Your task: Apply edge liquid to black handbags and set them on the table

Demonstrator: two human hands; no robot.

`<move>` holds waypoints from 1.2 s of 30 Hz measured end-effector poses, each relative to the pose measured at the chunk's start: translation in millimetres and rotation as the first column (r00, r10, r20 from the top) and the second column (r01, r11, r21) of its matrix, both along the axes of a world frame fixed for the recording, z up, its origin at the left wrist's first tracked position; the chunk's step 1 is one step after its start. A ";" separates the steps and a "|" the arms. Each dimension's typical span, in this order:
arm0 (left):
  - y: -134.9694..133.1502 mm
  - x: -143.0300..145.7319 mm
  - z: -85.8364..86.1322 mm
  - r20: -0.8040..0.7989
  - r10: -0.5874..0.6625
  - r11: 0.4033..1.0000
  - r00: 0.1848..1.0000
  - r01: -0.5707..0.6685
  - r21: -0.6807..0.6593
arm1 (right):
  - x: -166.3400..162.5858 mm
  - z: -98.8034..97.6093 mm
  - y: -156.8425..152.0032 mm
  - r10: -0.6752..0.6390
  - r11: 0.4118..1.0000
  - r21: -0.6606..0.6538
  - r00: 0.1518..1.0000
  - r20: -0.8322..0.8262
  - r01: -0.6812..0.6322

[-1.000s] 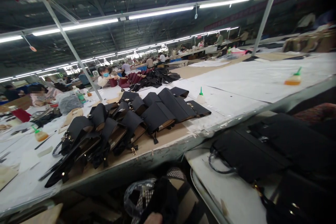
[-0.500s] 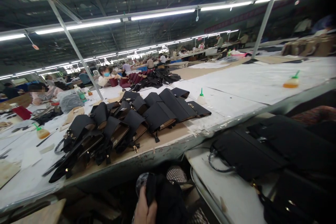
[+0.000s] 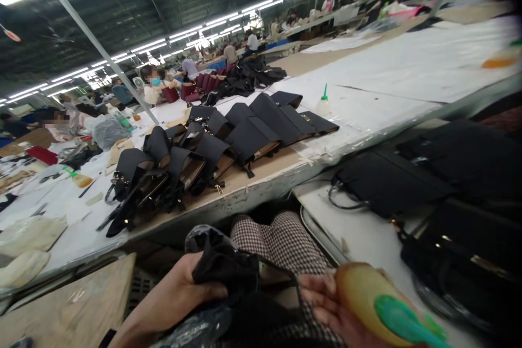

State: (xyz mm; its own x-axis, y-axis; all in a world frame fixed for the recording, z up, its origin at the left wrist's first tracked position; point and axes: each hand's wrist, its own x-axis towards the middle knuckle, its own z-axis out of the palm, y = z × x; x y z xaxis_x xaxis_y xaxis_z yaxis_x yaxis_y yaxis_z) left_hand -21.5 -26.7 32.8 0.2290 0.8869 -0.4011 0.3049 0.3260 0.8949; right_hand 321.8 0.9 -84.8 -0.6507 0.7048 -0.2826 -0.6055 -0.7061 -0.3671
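Note:
My left hand (image 3: 177, 291) grips the edge of a black bag (image 3: 222, 261) over my lap, its thumb on top and its fingers tucked out of sight. Clear plastic wrapping shows at the bag's far side, and a brown lining is visible in its opening. In my right hand (image 3: 322, 302) rests a squeeze bottle (image 3: 359, 288) with amber contents and a green nozzle cap pointing to the lower right. The right fingers reach towards the bag's right edge; whether they touch it I cannot tell.
Several black bags (image 3: 261, 130) lie along the white-covered table (image 3: 367, 84). More black bags (image 3: 399, 179) cover the side board at right. Another squeeze bottle (image 3: 323, 104) stands behind the pile. A wooden board (image 3: 81, 304) is at lower left. People sit across the table.
My view has tilted down. My right hand has come into view with the squeeze bottle. The bag and my left hand now show more fully over my lap.

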 end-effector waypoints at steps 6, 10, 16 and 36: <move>-14.0 6.0 -34.8 -0.090 0.029 0.992 0.996 -0.017 0.126 | -22.4 14.0 0.1 0.051 0.997 -0.061 0.998 -0.024 -0.053; -20.7 13.8 -38.7 -0.132 0.076 0.983 0.988 -0.052 0.179 | -20.5 19.5 7.0 0.109 0.994 -0.018 0.994 -0.006 -0.109; -25.6 30.3 -43.8 -0.066 0.153 0.973 0.986 -0.139 0.182 | -31.0 19.7 3.0 0.205 0.978 -0.043 0.979 0.004 -0.205; -11.0 37.3 -48.4 -0.232 -0.024 0.930 0.972 0.107 0.351 | -54.5 64.2 12.1 0.169 0.980 0.078 0.970 0.177 -0.185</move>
